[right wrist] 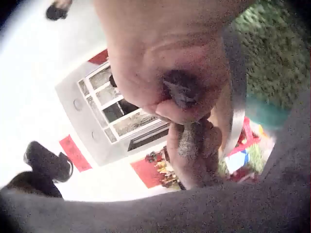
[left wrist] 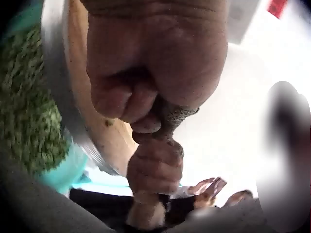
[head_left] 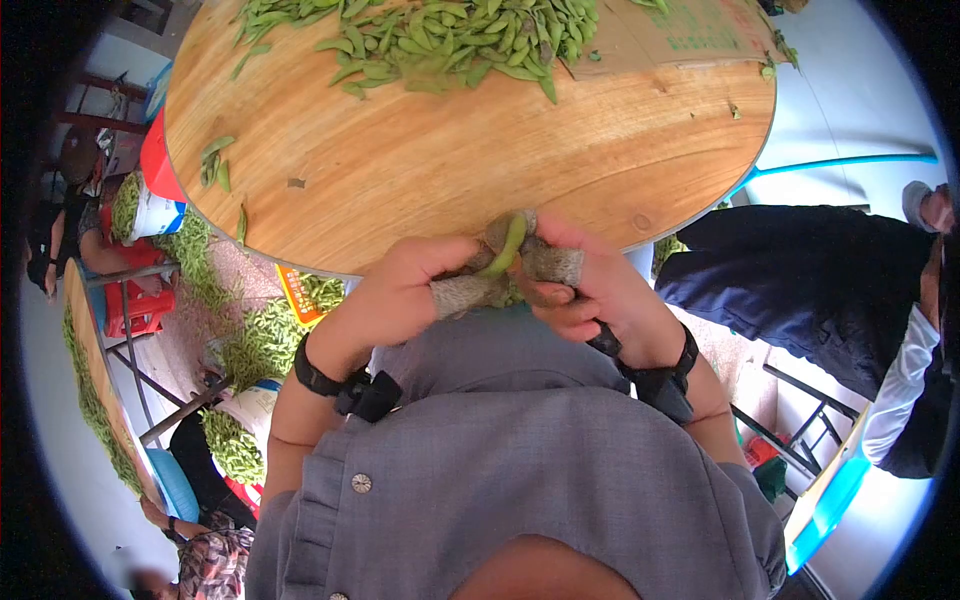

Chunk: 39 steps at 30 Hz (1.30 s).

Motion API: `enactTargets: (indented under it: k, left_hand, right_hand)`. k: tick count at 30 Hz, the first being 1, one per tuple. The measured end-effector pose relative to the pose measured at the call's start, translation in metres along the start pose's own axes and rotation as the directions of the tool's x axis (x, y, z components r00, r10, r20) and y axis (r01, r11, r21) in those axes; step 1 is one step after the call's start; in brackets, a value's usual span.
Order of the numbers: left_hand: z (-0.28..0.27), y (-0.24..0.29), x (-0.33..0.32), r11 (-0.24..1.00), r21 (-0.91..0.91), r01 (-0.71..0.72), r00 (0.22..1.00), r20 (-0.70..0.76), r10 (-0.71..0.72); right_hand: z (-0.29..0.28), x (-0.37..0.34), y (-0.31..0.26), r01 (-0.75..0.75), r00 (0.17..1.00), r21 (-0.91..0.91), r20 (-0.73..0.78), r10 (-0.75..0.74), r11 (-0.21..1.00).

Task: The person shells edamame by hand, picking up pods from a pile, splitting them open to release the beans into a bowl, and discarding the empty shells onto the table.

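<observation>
In the head view a green soybean pod (head_left: 510,245) is held between both hands at the table's near edge. My left hand (head_left: 400,285) pinches its lower end, with a grey knitted cover (head_left: 462,296) on one digit. My right hand (head_left: 600,290) pinches the pod's upper part and wears a similar knitted cover (head_left: 555,264). A dark object (right wrist: 183,90) is tucked in the right palm under curled fingers; I cannot tell what it is. In the left wrist view the left hand (left wrist: 155,63) hides the pod.
A pile of soybean pods (head_left: 450,40) covers the far side of the round wooden table (head_left: 450,160), beside flattened cardboard (head_left: 690,40). Loose pods (head_left: 215,163) lie at the left. More pods fill a white bucket (head_left: 155,215) and the floor. People sit on both sides.
</observation>
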<state>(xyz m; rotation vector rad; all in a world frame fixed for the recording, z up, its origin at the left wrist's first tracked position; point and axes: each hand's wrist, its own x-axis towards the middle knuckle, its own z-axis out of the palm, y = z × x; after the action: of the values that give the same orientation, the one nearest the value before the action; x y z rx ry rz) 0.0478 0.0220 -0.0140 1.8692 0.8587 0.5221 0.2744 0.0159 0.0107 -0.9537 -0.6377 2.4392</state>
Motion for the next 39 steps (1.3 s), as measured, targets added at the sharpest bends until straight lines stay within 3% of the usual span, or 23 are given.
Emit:
enactTargets:
  k: [1,2,4,5,6,8,9,10,11,15,16,17,19,24,26,27,29,33,35,36,37,38,39]
  left_hand:
    - [-0.004,0.000,-0.003,0.881,-0.402,0.247,0.967,0.156,-0.200]
    - [-0.007,0.000,-0.004,0.555,-0.680,0.479,0.878,0.370,-0.304]
    - [0.000,-0.008,-0.004,0.436,-0.787,0.437,0.900,0.384,-0.208]
    - [0.003,-0.010,-0.004,0.301,-0.868,0.394,0.919,0.380,-0.106]
    - [0.006,-0.007,-0.003,0.300,-0.868,0.396,0.918,0.382,-0.107]
    - [0.011,0.005,0.002,0.712,-0.663,0.231,0.971,0.107,-0.215]
    - [0.011,0.009,0.004,0.712,-0.663,0.231,0.971,0.107,-0.216]
    - [0.010,0.012,0.006,0.996,-0.075,0.050,0.990,-0.130,-0.059]
    - [0.010,0.014,0.007,0.818,0.573,-0.054,0.954,-0.211,0.211]
    - [0.015,0.011,0.000,0.764,0.643,-0.042,0.939,-0.237,0.251]
    - [0.013,0.016,-0.003,0.979,0.201,0.045,0.964,-0.267,0.010]
    - [0.012,0.019,-0.005,0.944,-0.286,0.163,0.959,-0.179,-0.219]
    - [0.012,0.021,-0.004,0.951,-0.253,0.179,0.958,-0.177,-0.227]
    - [0.023,0.019,-0.001,0.997,-0.031,0.073,0.972,-0.220,-0.078]
    - [0.019,0.022,-0.002,0.848,-0.478,0.229,0.961,-0.030,-0.276]
    - [0.018,0.016,-0.003,0.848,-0.478,0.228,0.960,-0.035,-0.278]
    - [0.019,0.002,-0.005,0.278,-0.942,0.187,0.963,0.120,-0.241]
    - [0.020,0.002,-0.008,0.066,-0.979,0.195,0.960,0.176,-0.217]
    - [0.023,-0.002,-0.009,0.517,-0.837,0.181,0.960,0.035,-0.278]
    - [0.023,-0.001,-0.009,0.516,-0.837,0.182,0.960,0.037,-0.279]
    - [0.022,0.001,-0.009,0.814,-0.560,0.154,0.969,-0.078,-0.236]
    - [0.021,0.003,-0.009,0.975,-0.187,0.121,0.974,-0.167,-0.153]
    - [0.019,0.008,-0.010,0.974,-0.191,0.124,0.973,-0.168,-0.157]
  right_hand:
    - [-0.004,0.001,0.002,-0.038,0.991,0.137,0.134,0.020,0.990]
    - [-0.010,0.004,0.008,-0.039,0.991,0.137,0.135,0.021,0.990]
    - [-0.017,0.011,0.018,-0.240,0.920,0.478,0.391,0.040,0.845]
    - [-0.016,0.009,0.017,-0.240,0.919,0.478,0.391,0.040,0.845]
    - [-0.008,0.005,0.009,-0.130,0.968,0.381,0.250,0.033,0.915]
    - [0.006,-0.003,-0.003,-0.032,0.995,0.259,0.103,0.005,0.965]
    - [0.014,-0.006,-0.006,-0.001,1.000,0.150,-0.006,0.002,0.989]
    - [0.019,-0.007,-0.006,0.018,0.994,0.038,-0.113,-0.013,0.999]
    - [0.020,-0.005,-0.002,0.018,0.994,0.041,-0.111,-0.014,0.999]
    - [0.021,-0.007,-0.004,0.077,0.989,-0.079,-0.122,-0.086,0.994]
    - [0.020,-0.009,-0.007,0.035,0.995,-0.098,-0.095,-0.044,0.995]
    - [0.018,-0.008,-0.006,0.036,0.995,-0.096,-0.094,-0.045,0.995]
    - [0.012,-0.005,-0.003,0.124,0.937,-0.304,-0.276,-0.212,0.944]
    - [-0.006,0.021,0.003,0.213,0.911,-0.493,-0.211,-0.353,0.844]
    - [-0.007,0.021,0.004,0.228,0.909,-0.521,-0.188,-0.371,0.823]
    - [-0.006,0.018,0.005,0.261,0.924,-0.466,-0.133,-0.358,0.846]
    - [-0.004,0.014,0.009,0.286,0.935,-0.404,-0.078,-0.345,0.869]
    - [-0.005,0.016,0.015,0.408,0.890,-0.482,0.020,-0.455,0.775]
    - [-0.011,0.019,0.020,0.442,0.861,-0.536,0.029,-0.508,0.719]
    - [-0.016,0.021,0.021,0.374,0.812,-0.799,0.038,-0.582,0.470]
    - [-0.020,0.021,0.021,0.238,0.762,-0.957,0.078,-0.642,0.166]
    - [-0.020,0.018,0.022,0.237,0.765,-0.957,0.077,-0.640,0.168]
    - [-0.020,0.015,0.022,0.157,0.761,-0.983,0.061,-0.646,0.092]
